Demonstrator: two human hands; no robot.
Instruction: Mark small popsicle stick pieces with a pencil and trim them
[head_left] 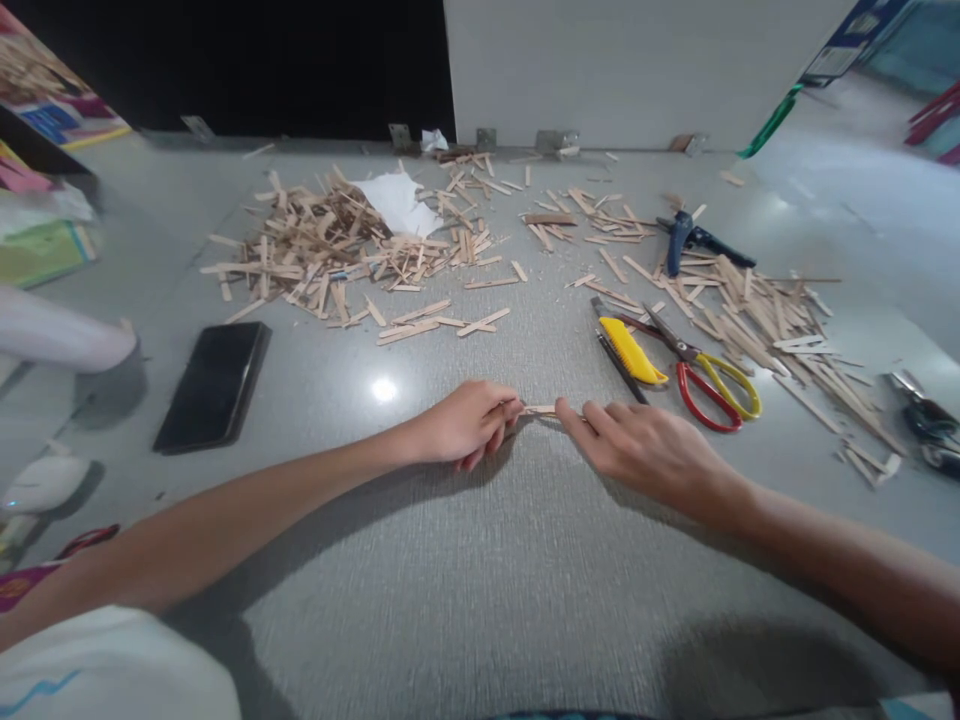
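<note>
A small wooden stick (540, 410) lies between my two hands on the grey table (480, 560). My left hand (469, 425) is curled, its fingertips pinching the stick's left end. My right hand (645, 445) pinches the right end with thumb and forefinger, the other fingers resting on the table. Right behind my right hand lie a yellow utility knife (632, 352) and red-and-yellow scissors (705, 375).
Heaps of wooden sticks cover the far left (322, 250) and right (757, 310) of the table. A black phone (214, 385) lies at the left. Blue pliers (686, 240) rest at the back right, a white paper (397, 200) on the left heap. Another person's sleeve (60, 340) reaches in from the left edge.
</note>
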